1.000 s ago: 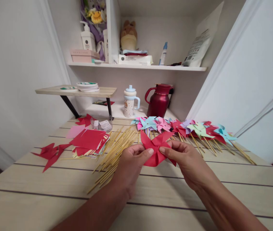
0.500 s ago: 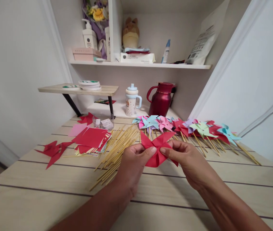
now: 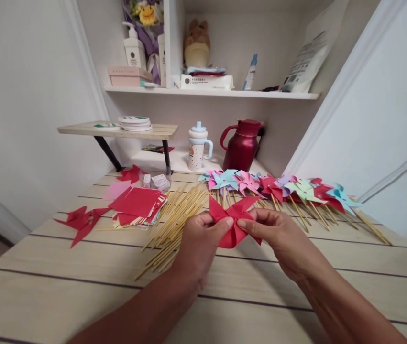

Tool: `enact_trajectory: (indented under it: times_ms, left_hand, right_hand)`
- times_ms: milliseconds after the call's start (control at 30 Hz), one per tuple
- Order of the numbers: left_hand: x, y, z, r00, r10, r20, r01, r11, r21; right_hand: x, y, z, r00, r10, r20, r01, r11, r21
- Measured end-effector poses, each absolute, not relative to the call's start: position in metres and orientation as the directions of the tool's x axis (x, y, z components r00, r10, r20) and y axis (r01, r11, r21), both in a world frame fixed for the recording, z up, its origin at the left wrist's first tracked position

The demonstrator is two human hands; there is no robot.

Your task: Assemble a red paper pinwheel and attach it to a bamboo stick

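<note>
Pinwheel, red, gripped near its middle by both my left hand and right hand, over the table. On my feed: sticks left, paper stack farther left, mounted pinwheels far right. I judge this as blade shaping. Middle fastened? Cannot tell; next move probably calls for steady pinching there.

Bare forearms reach in from the near side; left hand and right hand almost meet, both pinching.
</note>
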State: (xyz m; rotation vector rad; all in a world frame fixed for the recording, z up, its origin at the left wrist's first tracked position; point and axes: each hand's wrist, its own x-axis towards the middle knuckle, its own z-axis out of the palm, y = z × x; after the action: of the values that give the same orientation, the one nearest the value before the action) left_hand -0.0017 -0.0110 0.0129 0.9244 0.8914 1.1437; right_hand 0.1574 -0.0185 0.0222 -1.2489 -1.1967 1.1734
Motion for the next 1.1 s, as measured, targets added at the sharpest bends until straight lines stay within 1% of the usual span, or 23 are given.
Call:
enact_trajectory:
  times_ms: [233,400,500,700,833,933,1033,1100]
  left_hand:
    - [-0.0013,-0.0133,0.0160,0.149,0.982,-0.113,-0.307,0.155,0.939]
    - [-0.0002,-0.0150,0.0167,0.154,0.980,-0.125,-0.327,0.170,0.929]
    - [-0.0006,-0.0151,0.0163,0.170,0.976,-0.136,-0.325,0.186,0.927]
    - [-0.0028,-0.0118,0.0136,0.259,0.959,-0.114,-0.317,0.195,0.928]
    - [-0.0039,-0.0085,0.0146,0.275,0.956,-0.098,-0.329,0.189,0.925]
    - [-0.0047,-0.0073,0.0156,0.260,0.962,-0.085,-0.342,0.174,0.923]
    - [-0.0049,-0.0076,0.0156,0.255,0.963,-0.089,-0.353,0.178,0.919]
    - [-0.0048,-0.0083,0.0154,0.272,0.956,-0.106,-0.355,0.202,0.913]
  right_hand:
    - [0.1590,-0.0171,0.0164,0.001,1.000,-0.025,0.071,-0.025,-0.997]
    - [0.1597,-0.0166,0.0157,-0.006,0.999,-0.035,0.072,-0.034,-0.997]
    - [0.1603,-0.0169,0.0175,-0.010,1.000,0.002,0.096,0.003,-0.995]
    - [0.1595,-0.0178,0.0235,-0.006,0.998,0.064,0.122,0.065,-0.990]
    - [0.1593,-0.0185,0.0228,0.032,0.994,0.108,0.155,0.102,-0.983]
    - [0.1598,-0.0195,0.0213,0.053,0.989,0.136,0.145,0.127,-0.981]
    - [0.1599,-0.0202,0.0217,0.041,0.987,0.156,0.132,0.150,-0.980]
    - [0.1598,-0.0203,0.0227,0.024,0.985,0.170,0.158,0.164,-0.974]
